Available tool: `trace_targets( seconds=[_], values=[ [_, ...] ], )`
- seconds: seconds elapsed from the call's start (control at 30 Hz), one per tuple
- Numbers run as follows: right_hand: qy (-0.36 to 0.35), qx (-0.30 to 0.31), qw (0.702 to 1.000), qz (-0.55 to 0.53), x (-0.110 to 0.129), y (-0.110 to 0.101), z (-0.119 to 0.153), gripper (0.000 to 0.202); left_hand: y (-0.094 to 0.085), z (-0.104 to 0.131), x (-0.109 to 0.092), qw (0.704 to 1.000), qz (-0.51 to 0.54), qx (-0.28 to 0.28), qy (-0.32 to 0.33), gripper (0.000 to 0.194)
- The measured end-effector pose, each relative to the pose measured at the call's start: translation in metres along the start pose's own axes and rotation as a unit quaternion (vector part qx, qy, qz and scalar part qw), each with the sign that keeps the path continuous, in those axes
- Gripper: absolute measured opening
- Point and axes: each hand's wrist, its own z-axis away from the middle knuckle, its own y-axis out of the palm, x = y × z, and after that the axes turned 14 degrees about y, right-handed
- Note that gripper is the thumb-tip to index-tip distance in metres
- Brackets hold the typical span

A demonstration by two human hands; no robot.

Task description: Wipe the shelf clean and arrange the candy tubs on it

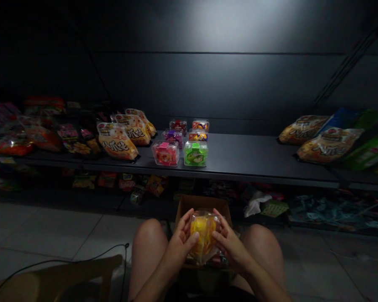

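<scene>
Between my two hands is a clear plastic package with yellow contents point(203, 235). My left hand point(184, 237) grips its left side and my right hand point(225, 239) its right side, thumbs on the face towards me. Below and behind it stands an open cardboard box point(204, 202) between my knees; its contents are mostly hidden. On the shelf point(239, 155) ahead, small clear packs stand in two short rows. A pink pack point(165, 154) and a green pack point(195, 154) are in front, with purple, dark red and orange ones behind.
Several yellow snack bags point(118, 141) stand left of the small packs. More bags point(329, 144) lean at the right. A lower shelf holds assorted packets point(157, 184) and white crumpled plastic point(256, 203). A stool point(72, 279) and a black cable point(82, 261) are at lower left.
</scene>
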Motion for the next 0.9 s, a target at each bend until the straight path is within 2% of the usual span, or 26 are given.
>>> trace_targets(
  seconds=[0.13,0.23,0.33,0.4,0.57,0.73,0.9],
  values=[
    [-0.035,-0.016,0.999,0.004,0.005,0.009,0.000,0.076,0.004,0.001,-0.005,1.000,-0.007,0.006,0.003,0.079],
    [-0.077,-0.037,0.996,0.037,0.015,0.015,0.001,0.072,0.005,0.001,-0.012,0.993,-0.109,0.026,0.031,0.090],
    [-0.110,-0.044,0.990,0.078,0.028,0.019,0.005,0.071,0.007,-0.001,-0.022,0.981,-0.191,0.007,0.044,0.084],
    [-0.114,-0.033,0.988,0.094,0.036,0.020,0.008,0.066,0.009,-0.003,-0.028,0.986,-0.161,-0.006,0.038,0.082],
    [-0.097,-0.016,0.988,0.116,0.048,0.016,0.009,0.067,0.011,-0.008,-0.037,0.999,0.027,-0.041,0.005,0.094],
    [-0.079,-0.031,0.993,0.079,0.047,0.016,0.006,0.060,0.014,-0.011,-0.041,0.988,0.120,-0.077,-0.052,0.066],
    [-0.084,-0.061,0.994,0.030,0.051,0.022,0.006,0.050,0.023,-0.012,-0.045,0.981,0.149,-0.111,-0.052,0.063]
  ],
)
